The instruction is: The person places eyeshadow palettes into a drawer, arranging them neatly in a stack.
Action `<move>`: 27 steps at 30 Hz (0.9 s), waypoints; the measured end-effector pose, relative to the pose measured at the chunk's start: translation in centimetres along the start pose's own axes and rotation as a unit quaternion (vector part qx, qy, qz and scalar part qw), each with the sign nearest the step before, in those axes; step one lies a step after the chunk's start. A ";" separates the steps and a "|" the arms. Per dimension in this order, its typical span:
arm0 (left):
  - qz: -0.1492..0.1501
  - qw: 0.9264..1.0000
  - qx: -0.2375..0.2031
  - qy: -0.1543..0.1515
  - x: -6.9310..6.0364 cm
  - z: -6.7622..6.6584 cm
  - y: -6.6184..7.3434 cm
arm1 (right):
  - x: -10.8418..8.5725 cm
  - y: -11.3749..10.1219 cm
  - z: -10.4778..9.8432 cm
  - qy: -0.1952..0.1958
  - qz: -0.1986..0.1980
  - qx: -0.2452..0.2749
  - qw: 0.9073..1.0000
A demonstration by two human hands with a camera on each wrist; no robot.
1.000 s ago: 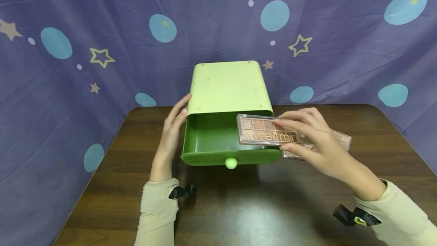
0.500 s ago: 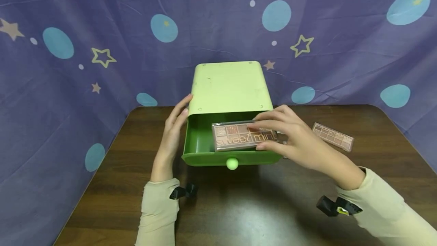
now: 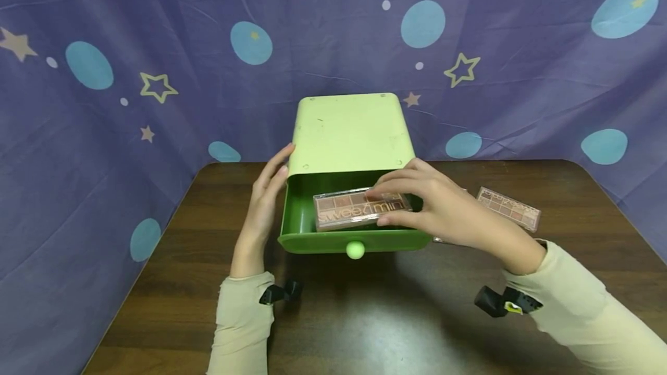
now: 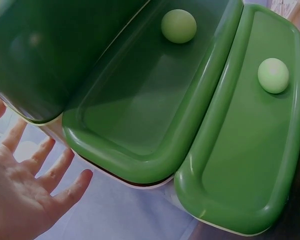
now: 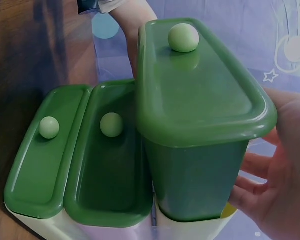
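An eyeshadow palette point(image 3: 341, 208) with a clear lid tilts over the pulled-out top green drawer point(image 3: 307, 242), its left end inside. My right hand point(image 3: 443, 204) pinches the palette's right end between thumb and fingers. In the right wrist view that hand point(image 5: 280, 180) shows beside the drawer, but the palette is hidden. My left hand point(image 3: 262, 207) rests with extended fingers against the left side of the light-green cabinet point(image 3: 351, 132). Spread fingers of the left hand point(image 4: 32, 185) also show in the left wrist view.
A second palette point(image 3: 509, 209) lies on the wooden table point(image 3: 365, 317) to the right. The edge of another shows beneath my right hand. Below the open drawer, a middle drawer point(image 5: 110, 175) and a bottom drawer point(image 5: 40, 165) sit closed. A patterned curtain point(image 3: 333, 28) hangs behind.
My right hand has carried the palette leftward and slightly down, from the drawer's right side into its opening. The second palette on the table has come into fuller view. My left hand stays put.
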State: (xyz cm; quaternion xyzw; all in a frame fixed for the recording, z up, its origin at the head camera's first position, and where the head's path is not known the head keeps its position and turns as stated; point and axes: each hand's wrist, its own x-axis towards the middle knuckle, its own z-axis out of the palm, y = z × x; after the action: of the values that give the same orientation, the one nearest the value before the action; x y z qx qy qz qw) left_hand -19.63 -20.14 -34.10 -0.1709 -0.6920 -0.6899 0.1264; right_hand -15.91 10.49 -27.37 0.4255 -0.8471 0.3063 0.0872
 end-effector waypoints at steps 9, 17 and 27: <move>0.001 1.000 0.000 0.001 0.0 0.0 -0.1 | 0.2 0.0 0.1 0.011 0.004 -0.038 0.999; -0.001 1.000 0.007 0.004 0.0 0.0 0.1 | 0.3 -0.1 0.0 0.000 0.022 -0.044 0.999; -0.004 1.000 0.004 0.005 0.0 0.1 0.1 | 0.2 -0.6 -0.2 -0.009 0.051 -0.065 0.997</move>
State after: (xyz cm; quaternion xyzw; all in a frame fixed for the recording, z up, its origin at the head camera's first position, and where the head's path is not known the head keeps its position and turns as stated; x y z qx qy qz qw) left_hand -19.58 -20.09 -34.04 -0.1647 -0.6951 -0.6881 0.1278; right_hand -15.62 10.21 -26.85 0.3780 -0.8865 0.2506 0.0917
